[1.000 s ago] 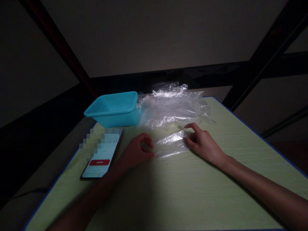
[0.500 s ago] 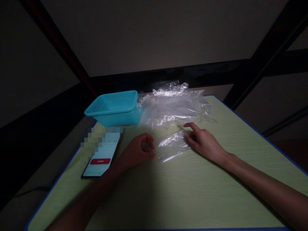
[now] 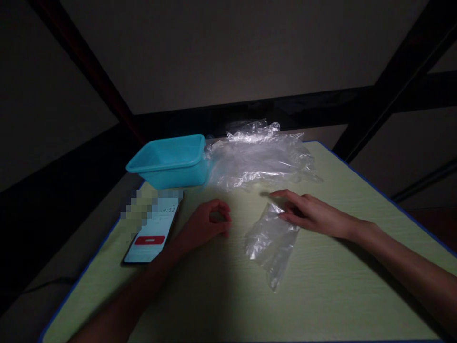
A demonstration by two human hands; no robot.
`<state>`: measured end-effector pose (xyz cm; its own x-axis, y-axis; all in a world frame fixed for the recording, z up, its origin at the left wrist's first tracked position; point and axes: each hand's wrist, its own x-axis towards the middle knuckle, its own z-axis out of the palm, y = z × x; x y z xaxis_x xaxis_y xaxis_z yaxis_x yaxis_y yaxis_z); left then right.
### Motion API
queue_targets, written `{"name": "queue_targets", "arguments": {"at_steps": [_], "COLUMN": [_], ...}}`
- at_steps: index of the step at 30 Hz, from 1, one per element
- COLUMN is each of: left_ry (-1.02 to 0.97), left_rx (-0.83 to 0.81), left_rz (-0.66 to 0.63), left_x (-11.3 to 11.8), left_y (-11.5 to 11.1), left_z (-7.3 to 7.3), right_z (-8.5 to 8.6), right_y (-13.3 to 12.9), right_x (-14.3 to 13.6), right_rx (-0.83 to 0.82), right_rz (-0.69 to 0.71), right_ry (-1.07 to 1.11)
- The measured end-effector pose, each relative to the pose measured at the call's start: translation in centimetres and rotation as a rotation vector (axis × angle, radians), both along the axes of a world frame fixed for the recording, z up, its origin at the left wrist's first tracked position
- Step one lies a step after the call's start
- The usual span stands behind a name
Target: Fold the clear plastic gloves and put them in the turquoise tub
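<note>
A small clear plastic bag (image 3: pixel 273 240) hangs from my right hand (image 3: pixel 309 212), its upper right part pinched at the thumb. The index finger of that hand stretches forward past the bag. The bag's lower end spreads towards me in two creased flaps, low over the table or on it; I cannot tell which. To the left, my left hand (image 3: pixel 210 219) rests loosely curled on the table with nothing in it. A gap shows between its fingers and thumb, and it is apart from the bag.
A turquoise plastic basin (image 3: pixel 171 176) stands at the back left. Beside it lies a heap of clear plastic bags (image 3: pixel 260 159). A phone (image 3: pixel 153 233) with a lit screen lies by my left forearm. The pale green table (image 3: pixel 335 295) has blue edges.
The small bag has come towards me and turned, from lying flat to hanging with its flaps spread. My right hand has shifted slightly right. My left hand has barely moved.
</note>
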<state>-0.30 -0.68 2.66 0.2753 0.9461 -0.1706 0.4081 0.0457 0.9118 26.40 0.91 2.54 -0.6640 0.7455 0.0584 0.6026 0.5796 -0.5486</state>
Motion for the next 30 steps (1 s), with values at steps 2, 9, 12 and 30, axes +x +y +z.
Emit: {"name": "queue_targets", "arguments": {"at_steps": [2, 9, 12, 30], "left_ry": [0.005, 0.037, 0.029, 0.051], "left_rx": [0.012, 0.159, 0.205, 0.23], "left_rz": [0.008, 0.053, 0.023, 0.012], "left_x": [0.1, 1.0, 1.2, 1.2], "left_y": [0.0, -0.5, -0.5, -0.2], "left_z": [0.0, -0.7, -1.1, -1.5], "right_z": [0.1, -0.3, -0.6, -0.3], "right_y": [-0.1, -0.4, -0.4, -0.4], "right_x": [0.0, -0.6, -0.8, -1.7], "right_rx": [-0.009, -0.037, -0.045, 0.043], "right_rz": [-0.017, -0.245, -0.304, -0.4], "right_ry": [0.005, 0.095, 0.12, -0.095]}}
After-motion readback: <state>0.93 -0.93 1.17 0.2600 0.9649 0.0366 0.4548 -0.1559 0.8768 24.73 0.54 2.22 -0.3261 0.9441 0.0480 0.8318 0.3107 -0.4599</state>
